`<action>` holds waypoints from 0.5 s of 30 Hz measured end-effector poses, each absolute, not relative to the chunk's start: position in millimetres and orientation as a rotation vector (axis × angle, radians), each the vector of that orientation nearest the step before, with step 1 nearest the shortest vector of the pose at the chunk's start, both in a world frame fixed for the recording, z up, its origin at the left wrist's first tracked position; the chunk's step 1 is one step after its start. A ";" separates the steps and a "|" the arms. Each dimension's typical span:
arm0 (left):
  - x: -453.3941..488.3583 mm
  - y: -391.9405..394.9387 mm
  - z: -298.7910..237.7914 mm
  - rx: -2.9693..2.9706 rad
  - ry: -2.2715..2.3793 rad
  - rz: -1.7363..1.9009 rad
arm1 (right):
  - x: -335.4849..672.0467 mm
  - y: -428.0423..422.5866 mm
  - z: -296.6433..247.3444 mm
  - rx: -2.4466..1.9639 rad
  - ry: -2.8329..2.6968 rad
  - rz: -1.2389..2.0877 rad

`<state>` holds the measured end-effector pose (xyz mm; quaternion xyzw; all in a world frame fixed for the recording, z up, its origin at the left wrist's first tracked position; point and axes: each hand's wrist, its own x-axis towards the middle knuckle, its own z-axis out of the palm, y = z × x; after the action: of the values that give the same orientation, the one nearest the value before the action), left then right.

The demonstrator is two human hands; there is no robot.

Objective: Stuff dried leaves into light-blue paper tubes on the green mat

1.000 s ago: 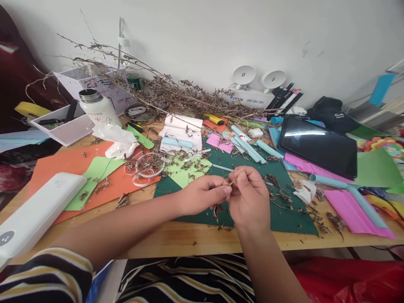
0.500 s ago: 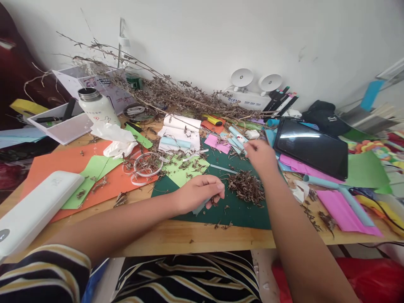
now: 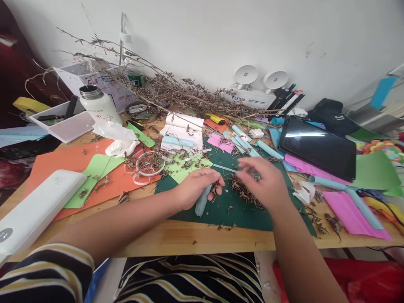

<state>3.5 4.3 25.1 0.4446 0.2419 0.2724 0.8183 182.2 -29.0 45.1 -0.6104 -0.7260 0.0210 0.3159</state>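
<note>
My left hand (image 3: 198,187) is closed around a light blue paper tube (image 3: 202,204), whose lower end sticks out below the fingers. Some dried leaves (image 3: 215,189) show at its fingertips. To the right, my right hand (image 3: 265,181) hovers by the pile of dried leaves (image 3: 244,191), partly covering it. Its thumb and fingers are apart, with nothing visible between them. Beneath both lies a dark green sheet (image 3: 221,216) with leaf bits scattered on it. A thin pale strip (image 3: 224,168) rests between the hands. More blue paper tubes (image 3: 244,145) lie just beyond the right hand.
Dried branches (image 3: 176,88) stretch along the back by the wall. A white bottle (image 3: 97,103) stands at left behind crumpled tissue (image 3: 121,145). A white tape ring (image 3: 150,163) lies on orange paper (image 3: 63,158). A black tablet (image 3: 318,147) and pink paper (image 3: 347,214) are at right.
My right hand has come back from the blue tubes toward the leaf pile, its fingers now apart. Another blue tube shows near the tablet. The left hand's tube is more visible.
</note>
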 end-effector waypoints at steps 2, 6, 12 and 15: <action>4.1 5.2 24.5 0.945 0.487 0.585 | 164.8 -46.8 37.5 -1.369 -2.035 0.008; 5.4 4.1 24.3 0.932 0.426 0.618 | 141.3 -59.2 15.4 -1.200 -1.920 -0.267; 4.2 2.0 27.1 0.915 0.458 0.628 | 130.9 -53.4 13.9 -1.246 -1.877 -0.493; 2.3 2.2 26.8 0.973 0.465 0.616 | 130.1 -54.3 16.5 -1.239 -1.878 -0.552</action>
<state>2.3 2.2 26.8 0.4558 0.2180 0.2887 0.8132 130.1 -54.3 16.5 -0.4900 -0.7427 -0.2184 0.4008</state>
